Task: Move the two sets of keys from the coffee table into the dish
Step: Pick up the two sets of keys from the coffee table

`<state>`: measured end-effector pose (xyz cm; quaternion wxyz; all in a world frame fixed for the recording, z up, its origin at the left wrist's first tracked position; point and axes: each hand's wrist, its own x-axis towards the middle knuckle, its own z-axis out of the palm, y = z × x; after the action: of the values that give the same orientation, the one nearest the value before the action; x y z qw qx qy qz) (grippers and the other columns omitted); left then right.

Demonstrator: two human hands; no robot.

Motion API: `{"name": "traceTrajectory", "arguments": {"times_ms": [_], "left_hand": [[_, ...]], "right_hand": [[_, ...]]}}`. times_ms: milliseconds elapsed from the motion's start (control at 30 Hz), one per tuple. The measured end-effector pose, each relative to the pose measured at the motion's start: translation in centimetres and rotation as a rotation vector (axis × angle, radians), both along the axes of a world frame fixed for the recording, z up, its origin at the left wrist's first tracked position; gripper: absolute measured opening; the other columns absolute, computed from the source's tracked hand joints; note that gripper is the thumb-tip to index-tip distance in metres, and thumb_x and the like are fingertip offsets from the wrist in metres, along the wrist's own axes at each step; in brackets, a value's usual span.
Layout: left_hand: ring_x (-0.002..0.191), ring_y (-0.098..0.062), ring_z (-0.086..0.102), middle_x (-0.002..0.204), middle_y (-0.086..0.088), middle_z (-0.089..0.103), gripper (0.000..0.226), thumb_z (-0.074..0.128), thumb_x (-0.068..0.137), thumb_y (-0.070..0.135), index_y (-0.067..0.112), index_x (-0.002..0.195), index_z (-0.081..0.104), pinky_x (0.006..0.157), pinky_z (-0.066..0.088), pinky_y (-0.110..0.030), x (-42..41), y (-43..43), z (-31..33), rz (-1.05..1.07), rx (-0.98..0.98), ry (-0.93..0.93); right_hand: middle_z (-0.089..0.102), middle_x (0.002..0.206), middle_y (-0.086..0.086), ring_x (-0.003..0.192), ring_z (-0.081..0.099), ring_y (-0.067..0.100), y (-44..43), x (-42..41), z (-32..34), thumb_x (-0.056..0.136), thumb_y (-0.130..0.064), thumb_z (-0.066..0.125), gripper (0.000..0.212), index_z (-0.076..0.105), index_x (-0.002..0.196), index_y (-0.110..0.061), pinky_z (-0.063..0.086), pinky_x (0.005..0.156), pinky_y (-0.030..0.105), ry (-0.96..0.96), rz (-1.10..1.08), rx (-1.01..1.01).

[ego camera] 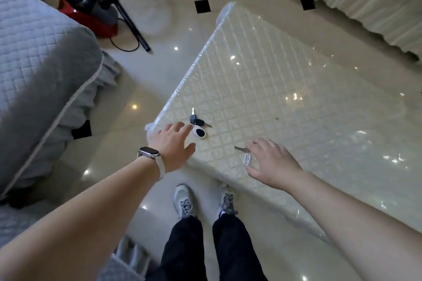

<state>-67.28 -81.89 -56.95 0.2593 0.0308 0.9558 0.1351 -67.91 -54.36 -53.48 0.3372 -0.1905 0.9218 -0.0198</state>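
Keys lie in two bunches near the tabletop (285,80) corner: the dark bunch (197,124) by the left hand (174,143), the white-tag bunch (244,154) under the right hand (271,162). Both hands have wide, empty fingers. Each should drop straight down and pinch its bunch by the ring; no dish shows.

The coffee table (296,98) runs off the right edge; the sofa (34,70) is cut off left.

Two key sets are lying on the desk (285,89) near its front corner, the fob set (198,126) left of the tagged key (244,155), while a vacuum (91,10) is sitting on the floor behind-left.
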Motion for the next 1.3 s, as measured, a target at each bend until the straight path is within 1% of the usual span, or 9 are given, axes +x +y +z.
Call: {"name": "traceTrajectory", "arguments": {"times_ms": [267, 400, 467, 567, 667, 833, 967, 1100, 1300], "left_hand": [[0.126, -0.029, 0.046, 0.144, -0.004, 0.045, 0.056, 0.05, 0.088, 0.045, 0.024, 0.139, 0.039, 0.089, 0.046, -0.043, -1.8, 2.8, -12.0, 0.11, 0.007, -0.089], [0.121, -0.035, 0.049, 0.147, -0.006, 0.038, 0.062, 0.057, 0.085, 0.036, 0.023, 0.141, 0.034, 0.088, 0.047, -0.044, -3.3, 3.3, -15.6, 0.175, 0.031, -0.054], [0.119, -0.037, 0.047, 0.147, -0.008, 0.036, 0.063, 0.059, 0.084, 0.035, 0.023, 0.14, 0.035, 0.088, 0.047, -0.046, -4.3, 3.4, -16.7, 0.143, 0.004, -0.018], [0.119, -0.04, 0.042, 0.148, -0.01, 0.035, 0.067, 0.063, 0.079, 0.04, 0.025, 0.14, 0.038, 0.089, 0.047, -0.048, -5.3, 3.1, -17.9, 0.025, -0.087, 0.01], [0.115, -0.04, 0.044, 0.14, -0.012, 0.04, 0.058, 0.065, 0.077, 0.044, 0.025, 0.13, 0.049, 0.089, 0.047, -0.05, -5.7, 2.7, -18.2, -0.006, -0.069, 0.029], [0.112, -0.039, 0.045, 0.126, -0.016, 0.047, 0.046, 0.066, 0.08, 0.043, 0.015, 0.116, 0.058, 0.092, 0.044, -0.048, -5.8, 3.4, -18.0, 0.076, -0.023, 0.033], [0.11, -0.038, 0.048, 0.121, -0.017, 0.05, 0.037, 0.069, 0.081, 0.035, 0.011, 0.107, 0.06, 0.095, 0.041, -0.043, -5.7, 4.1, -18.2, 0.192, 0.056, 0.032], [0.101, -0.036, 0.05, 0.11, -0.015, 0.056, 0.03, 0.067, 0.081, 0.032, 0.01, 0.098, 0.056, 0.082, 0.041, -0.039, -5.1, 4.6, -18.2, 0.217, 0.077, 0.041], [0.083, -0.025, 0.046, 0.095, -0.007, 0.057, 0.026, 0.064, 0.084, 0.032, 0.012, 0.095, 0.053, 0.067, 0.031, -0.032, -4.5, 5.5, -18.3, 0.282, 0.102, 0.069]], "right_hand": [[0.039, 0.14, 0.006, 0.129, 0.04, 0.027, 3.8, 0.1, -13.5, 0.085, -0.042, 0.061, 0.067, 0.033, 0.141, -0.02, 0.039, 0.103, 0.042, -0.126, 0.039, 0.058], [0.034, 0.142, 0.006, 0.129, 0.037, 0.028, 4.7, 0.1, -17.9, 0.083, -0.035, 0.065, 0.077, 0.025, 0.146, -0.021, 0.038, 0.102, 0.043, -0.15, 0.044, 0.051], [0.036, 0.14, 0.006, 0.126, 0.039, 0.03, 5.0, -0.2, -19.4, 0.082, -0.033, 0.066, 0.076, 0.027, 0.145, -0.02, 0.041, 0.1, 0.044, -0.112, 0.042, 0.031], [0.041, 0.132, 0.007, 0.121, 0.042, 0.03, 5.1, -0.6, -20.7, 0.081, -0.032, 0.067, 0.066, 0.038, 0.138, -0.018, 0.045, 0.096, 0.044, -0.054, 0.03, -0.017], [0.044, 0.125, 0.008, 0.117, 0.044, 0.029, 5.1, -1.0, -21.3, 0.081, -0.032, 0.067, 0.055, 0.046, 0.129, -0.016, 0.045, 0.094, 0.043, -0.025, 0.019, -0.062], [0.049, 0.118, 0.012, 0.114, 0.047, 0.031, 4.8, -1.0, -21.7, 0.087, -0.027, 0.06, 0.033, 0.053, 0.115, -0.009, 0.044, 0.091, 0.04, -0.071, -0.021, -0.086], [0.049, 0.116, 0.015, 0.109, 0.05, 0.035, 5.2, -0.6, -21.9, 0.092, -0.026, 0.059, 0.028, 0.054, 0.111, -0.006, 0.044, 0.088, 0.041, -0.1, -0.046, -0.087], [0.049, 0.114, 0.012, 0.105, 0.051, 0.032, 5.5, -0.2, -22.0, 0.095, -0.028, 0.056, 0.025, 0.054, 0.108, -0.007, 0.044, 0.084, 0.04, -0.093, -0.073, -0.091], [0.053, 0.111, 0.012, 0.103, 0.052, 0.033, 5.5, 0.9, -22.2, 0.094, -0.024, 0.058, 0.018, 0.055, 0.103, -0.008, 0.046, 0.081, 0.042, -0.044, -0.141, -0.116]]}}
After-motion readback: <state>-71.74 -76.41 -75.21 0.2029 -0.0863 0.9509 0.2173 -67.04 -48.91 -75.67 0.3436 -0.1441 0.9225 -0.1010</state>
